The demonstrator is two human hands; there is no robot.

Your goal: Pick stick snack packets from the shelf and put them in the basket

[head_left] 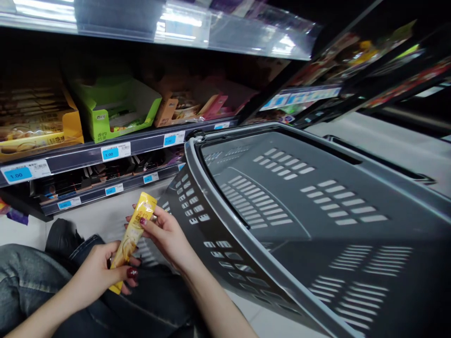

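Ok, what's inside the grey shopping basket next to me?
Inside the grey basket, only its own slotted walls and floor show. Its nearest corner runs off the picture's edge, and the dark lower part is too dim to judge.

The left hand (95, 274) covers the lower middle of the sachet (136, 227), whose print is too small to read. Both forearms run off the bottom edge. The basket (317, 244) is cut off at the right and bottom edges and hides the right end of the lower shelf (105, 188). The racks (369, 61) at right are blurred. The yellow box (38, 136) is cropped at the left edge.
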